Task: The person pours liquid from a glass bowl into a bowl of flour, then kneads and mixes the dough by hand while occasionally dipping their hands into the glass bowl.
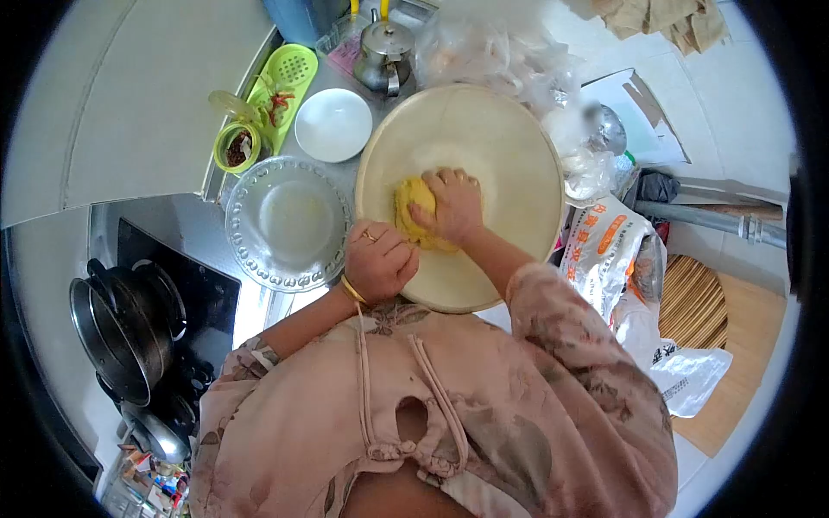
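A lump of yellow dough (414,205) lies inside a large cream basin (518,164) in front of my body. My right hand (455,207) presses on the dough from the right, its thumb across the top and its fingers curled over the far side. Closed at the basin's near left rim is my left hand (378,259), with a ring and a gold bangle on it. Its fingertips are partly hidden where they grip the rim, close to the dough.
Left of the basin are a clear glass plate (289,226), a white bowl (333,126) and an open jar (237,148). A metal kettle (385,53) stands behind. A black pan (129,332) sits on the stove, far left. Plastic bags (609,250) crowd the right.
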The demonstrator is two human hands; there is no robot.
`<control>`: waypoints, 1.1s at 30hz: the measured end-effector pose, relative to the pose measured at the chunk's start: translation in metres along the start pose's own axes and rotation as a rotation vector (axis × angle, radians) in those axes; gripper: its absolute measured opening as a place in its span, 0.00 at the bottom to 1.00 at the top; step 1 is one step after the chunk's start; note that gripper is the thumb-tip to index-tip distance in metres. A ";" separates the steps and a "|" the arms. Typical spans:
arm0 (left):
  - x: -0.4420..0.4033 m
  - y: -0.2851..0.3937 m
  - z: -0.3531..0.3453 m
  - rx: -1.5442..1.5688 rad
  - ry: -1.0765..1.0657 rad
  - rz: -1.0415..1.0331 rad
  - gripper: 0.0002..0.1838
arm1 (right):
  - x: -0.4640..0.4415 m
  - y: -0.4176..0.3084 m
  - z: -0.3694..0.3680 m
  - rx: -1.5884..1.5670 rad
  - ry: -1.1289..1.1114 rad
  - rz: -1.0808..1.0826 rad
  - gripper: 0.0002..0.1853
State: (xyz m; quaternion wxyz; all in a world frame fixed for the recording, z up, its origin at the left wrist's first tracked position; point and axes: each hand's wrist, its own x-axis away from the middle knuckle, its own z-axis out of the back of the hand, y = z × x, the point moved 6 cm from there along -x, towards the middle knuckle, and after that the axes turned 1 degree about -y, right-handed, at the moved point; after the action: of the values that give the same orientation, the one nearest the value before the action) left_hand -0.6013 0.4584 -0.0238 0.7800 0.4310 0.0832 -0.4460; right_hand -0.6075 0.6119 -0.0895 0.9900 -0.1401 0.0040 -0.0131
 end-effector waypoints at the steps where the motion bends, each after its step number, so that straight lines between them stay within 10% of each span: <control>1: -0.001 -0.001 -0.001 -0.004 0.009 -0.013 0.09 | -0.008 0.005 -0.005 0.015 -0.031 -0.039 0.27; 9: 0.003 0.003 0.000 -0.056 0.017 -0.026 0.09 | -0.011 0.011 -0.013 -0.032 0.135 -0.053 0.28; 12: 0.006 0.004 0.000 -0.043 0.033 -0.003 0.08 | 0.015 -0.010 0.034 -0.088 -0.533 -0.184 0.28; 15: 0.006 0.004 0.001 -0.019 0.075 -0.009 0.08 | 0.038 -0.023 0.046 -0.154 -0.488 -0.299 0.27; 18: 0.007 0.003 0.001 -0.033 0.071 -0.004 0.08 | 0.046 -0.048 0.034 0.031 0.087 0.183 0.25; 33: 0.007 0.009 0.006 -0.023 0.082 -0.037 0.08 | 0.054 -0.029 0.025 -0.056 -0.330 0.048 0.37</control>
State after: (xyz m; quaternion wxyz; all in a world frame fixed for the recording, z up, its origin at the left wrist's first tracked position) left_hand -0.5918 0.4519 -0.0185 0.7726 0.4382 0.1283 -0.4412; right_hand -0.5541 0.5892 -0.0580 0.9730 -0.1678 -0.1549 0.0338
